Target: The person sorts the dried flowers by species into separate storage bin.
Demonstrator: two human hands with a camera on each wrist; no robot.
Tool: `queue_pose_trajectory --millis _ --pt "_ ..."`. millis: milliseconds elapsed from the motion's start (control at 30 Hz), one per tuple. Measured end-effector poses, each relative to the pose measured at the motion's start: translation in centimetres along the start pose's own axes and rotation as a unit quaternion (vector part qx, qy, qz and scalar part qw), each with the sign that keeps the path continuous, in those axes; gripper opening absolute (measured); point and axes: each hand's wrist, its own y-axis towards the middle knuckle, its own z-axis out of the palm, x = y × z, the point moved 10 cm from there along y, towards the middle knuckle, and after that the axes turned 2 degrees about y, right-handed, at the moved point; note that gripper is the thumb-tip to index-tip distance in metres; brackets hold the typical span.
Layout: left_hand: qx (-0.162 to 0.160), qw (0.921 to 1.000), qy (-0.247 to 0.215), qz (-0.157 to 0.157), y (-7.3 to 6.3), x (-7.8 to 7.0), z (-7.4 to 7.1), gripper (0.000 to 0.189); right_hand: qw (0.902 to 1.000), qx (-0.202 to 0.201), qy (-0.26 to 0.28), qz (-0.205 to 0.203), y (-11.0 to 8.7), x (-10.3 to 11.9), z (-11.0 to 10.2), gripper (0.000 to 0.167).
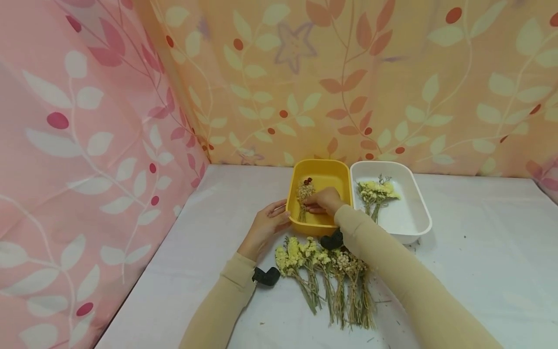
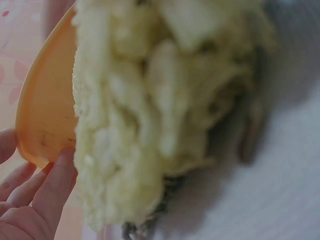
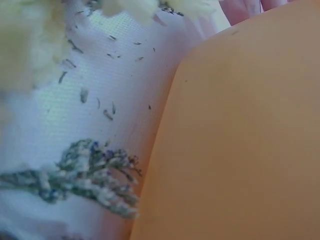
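Observation:
My right hand [image 1: 324, 200] reaches into the yellow box [image 1: 320, 166] and pinches a small dried flower bunch [image 1: 306, 190] by its stems. That bunch has pale beige heads with dark red ones at the top, and lies along the box's left side. Against the box's front left corner rests my left hand [image 1: 267, 224], its fingers [image 2: 56, 182] nearly straight along the outer wall. Yellow and beige dried flower bunches [image 1: 324, 261] lie in a row just in front of the box. In the right wrist view the box wall hides the right hand's fingers.
A white box [image 1: 407, 213] stands against the yellow one's right side, with a yellow flower bunch [image 1: 377, 194] inside. Stem bits are scattered over the white tablecloth [image 1: 479, 271]. Patterned cloth [image 1: 279, 87] rises behind the boxes and on the left.

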Motion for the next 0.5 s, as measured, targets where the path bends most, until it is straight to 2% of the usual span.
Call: queue_pose_trajectory --millis 167,267,367,500 --pt "0.011 0.9999 -0.011 0.002 0.0 -0.1 0.3 0.053 0.9999 -0.01 -0.011 0.001 -0.2 0.2 -0.5 0.027" --pt "0.012 0.9998 -0.014 0.001 0.0 -0.1 0.3 0.052 0.9995 -0.012 -0.028 -0.011 -0.7 1.0 -0.8 0.025" --pt "0.006 0.9999 -0.009 0.001 0.0 -0.1 0.1 0.051 0.9982 -0.003 -0.046 -0.038 -1.9 2.6 -0.7 0.025" --pt "-0.002 1.0 -0.004 -0.003 0.1 0.1 0.0 0.05 0.9964 0.031 -0.046 -0.065 -3.9 4.7 -0.1 0.034"
